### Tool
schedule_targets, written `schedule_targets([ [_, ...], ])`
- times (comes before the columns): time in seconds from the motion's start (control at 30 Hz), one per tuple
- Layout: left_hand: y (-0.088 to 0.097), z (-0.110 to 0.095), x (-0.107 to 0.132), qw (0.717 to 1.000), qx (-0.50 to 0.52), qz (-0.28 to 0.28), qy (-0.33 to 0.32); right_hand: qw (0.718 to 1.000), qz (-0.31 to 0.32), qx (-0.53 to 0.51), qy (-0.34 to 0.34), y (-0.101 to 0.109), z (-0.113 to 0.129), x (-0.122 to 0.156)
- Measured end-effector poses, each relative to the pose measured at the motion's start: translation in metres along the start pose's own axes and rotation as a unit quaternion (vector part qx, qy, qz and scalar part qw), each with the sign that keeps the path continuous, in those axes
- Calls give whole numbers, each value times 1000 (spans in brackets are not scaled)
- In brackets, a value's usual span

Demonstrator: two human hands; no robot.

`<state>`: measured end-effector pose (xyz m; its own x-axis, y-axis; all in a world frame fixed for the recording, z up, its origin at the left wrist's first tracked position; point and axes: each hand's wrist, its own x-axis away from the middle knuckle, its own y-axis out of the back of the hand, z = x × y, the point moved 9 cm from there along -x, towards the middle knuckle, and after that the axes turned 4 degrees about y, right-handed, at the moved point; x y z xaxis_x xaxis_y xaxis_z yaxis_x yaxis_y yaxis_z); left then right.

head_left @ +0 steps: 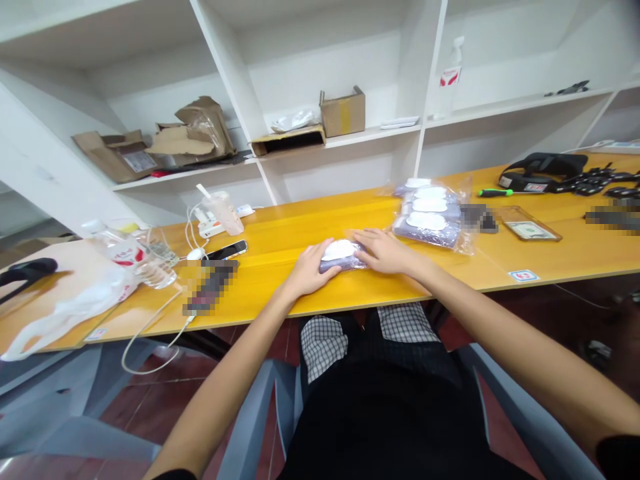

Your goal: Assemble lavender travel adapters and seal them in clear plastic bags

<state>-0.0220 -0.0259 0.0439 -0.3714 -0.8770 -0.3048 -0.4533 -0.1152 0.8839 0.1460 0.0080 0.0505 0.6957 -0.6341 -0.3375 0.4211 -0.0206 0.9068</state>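
Observation:
A small purple-grey packet with a white label lies on the yellow table in front of me, seemingly in clear plastic. My left hand grips its left end, thumb along the near edge and fingers over the far side. At the right end, my right hand holds it with fingers stretched across the top. Both palms rest low, near the tabletop. Just beyond my right hand is a stack of similar purple-grey packets with white labels, in clear plastic.
Left of my hands are a phone, a white cable, a drink cup and a water bottle. To the right lie a green-handled screwdriver, a framed banknote and black straps. Shelves hold cardboard boxes.

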Motion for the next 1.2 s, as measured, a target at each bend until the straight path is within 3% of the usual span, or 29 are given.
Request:
schedule_targets([
  [0.07,-3,-2,-2,1000,2,-10,-22,999,16,-19,-32,-18,-10,0],
  [0.13,-4,-4,-4,999,5,-8,-33,999,16,-38,-12,-26,-6,4],
  [0.37,-4,12,-13,998,63,24,-3,998,23,-49,26,-18,-4,6],
  [0.57,-4,20,-20,990,128,51,2,998,60,-20,19,-21,-13,-3],
  [0.73,1,18,-17,994,95,47,-8,997,70,-5,19,-21,-9,0],
  [1.0,5,38,-16,995,87,58,3,999,28,-37,28,-18,-18,8],
  [1.2,8,32,-11,986,164,9,5,990,-21,-138,20,-15,-26,11],
])
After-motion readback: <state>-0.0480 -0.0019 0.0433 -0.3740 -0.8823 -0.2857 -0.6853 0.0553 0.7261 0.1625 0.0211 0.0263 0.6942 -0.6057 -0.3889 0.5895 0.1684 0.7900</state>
